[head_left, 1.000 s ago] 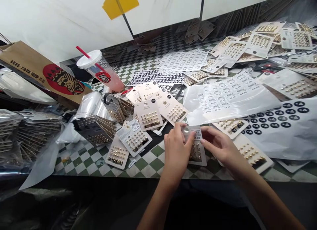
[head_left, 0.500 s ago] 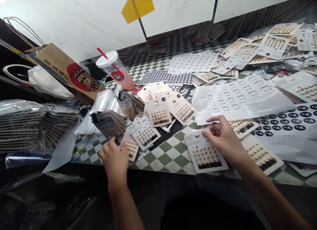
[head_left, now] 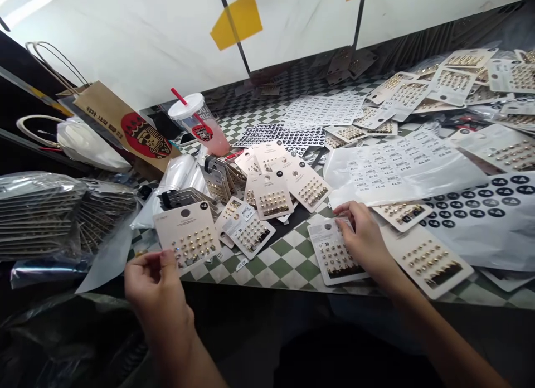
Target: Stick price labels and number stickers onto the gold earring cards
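My left hand [head_left: 156, 279] pinches the lower left corner of an earring card [head_left: 186, 232], which is tilted up off the table and shows rows of small gold studs and a round black "4" sticker. On the right, an earring card [head_left: 334, 253] with printed text lies near the table's front edge. My right hand [head_left: 361, 234] has its thumb over this card's upper right part, with the fingers curled at its edge. Between the hands, an earring card with a white price label [head_left: 247, 227] overlaps others. Fanned earring cards [head_left: 273, 194] lie behind it.
Sheets of price labels [head_left: 384, 164] and round "4" stickers [head_left: 485, 201] lie at right, beside piled earring cards [head_left: 451, 87]. Bagged card stacks [head_left: 37, 215] stand at left. A drink cup [head_left: 200, 126] and a paper bag [head_left: 125, 126] stand at the back left.
My left hand has lifted an earring card and moved left and nearer with it, its front now towards me. My right hand stays at its card, with only a slight shift left.
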Motion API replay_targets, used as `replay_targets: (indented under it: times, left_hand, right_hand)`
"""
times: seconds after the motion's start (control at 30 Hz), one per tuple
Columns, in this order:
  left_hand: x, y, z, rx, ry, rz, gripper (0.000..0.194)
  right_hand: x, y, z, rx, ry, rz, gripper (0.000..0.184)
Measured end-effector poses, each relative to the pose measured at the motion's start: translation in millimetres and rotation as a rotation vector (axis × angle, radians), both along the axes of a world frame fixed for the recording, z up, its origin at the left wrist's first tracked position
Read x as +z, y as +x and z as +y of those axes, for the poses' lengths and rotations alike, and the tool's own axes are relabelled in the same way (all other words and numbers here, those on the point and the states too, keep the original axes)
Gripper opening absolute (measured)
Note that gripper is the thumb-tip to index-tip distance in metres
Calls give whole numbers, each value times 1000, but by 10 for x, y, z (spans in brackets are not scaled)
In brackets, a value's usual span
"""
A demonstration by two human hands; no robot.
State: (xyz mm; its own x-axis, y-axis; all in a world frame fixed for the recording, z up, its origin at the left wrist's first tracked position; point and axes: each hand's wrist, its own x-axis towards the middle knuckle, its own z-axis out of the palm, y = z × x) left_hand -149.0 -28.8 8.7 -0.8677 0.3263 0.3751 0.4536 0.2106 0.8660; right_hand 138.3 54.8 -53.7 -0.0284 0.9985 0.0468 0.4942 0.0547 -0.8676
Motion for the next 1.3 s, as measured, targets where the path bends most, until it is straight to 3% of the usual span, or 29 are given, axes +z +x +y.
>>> replay_targets:
  times: [0.1, 0.17, 0.23, 0.3, 0.37, 0.47, 0.57, 0.67, 0.83, 1.03, 1.13, 1.17, 1.23, 1.3]
  left_hand:
    - [-23, 249, 54, -132, 83, -143, 29]
    - [-54, 564, 89, -249, 70, -211, 28]
    - [-78, 990, 97, -378, 3, -152, 22]
    - [-101, 1454, 73, -556, -119, -5, 11]
    - [-137, 1856, 40, -852, -127, 203, 8]
    - [-206, 2171, 41, -1047, -117, 239, 20]
    - [-237, 2117, 157, -1021, -148, 129, 28]
    - [-215, 1904, 363, -888, -252, 241, 26]
    - [-156, 1796, 627, -1176, -472, -78, 19]
    - [-143, 1957, 553, -1268, -472, -182, 8]
    - [-122, 1839, 484, -1309, -454, -203, 13]
    - [-119, 1739, 476, -1291, -444, -195, 18]
    - [-136, 1440, 488, -1099, -425, -92, 27]
    - [-190, 1040, 515, -653, -461, 143, 28]
  right_hand:
    - [29, -12, -68, -26, 70, -75, 18]
    - [138, -9, -171, -25, 136, -100, 25]
    - [285, 3, -290, 120, 113, 37, 36]
    - [410, 24, -379, 342, -40, 332, 46]
    - [463, 62, -412, 428, -236, 630, 51]
    - [417, 165, -382, 246, -427, 873, 45]
    - [334, 301, -344, 112, -444, 916, 37]
    - [301, 416, -341, 133, -440, 902, 34]
    - [299, 473, -347, 122, -388, 786, 34]
    - [345, 446, -336, 29, -377, 703, 26]
    - [368, 452, -327, 28, -377, 597, 23]
    - [371, 459, -322, 41, -373, 590, 22]
    - [365, 483, -303, 59, -372, 622, 22]
    - [346, 514, -279, 56, -377, 685, 23]
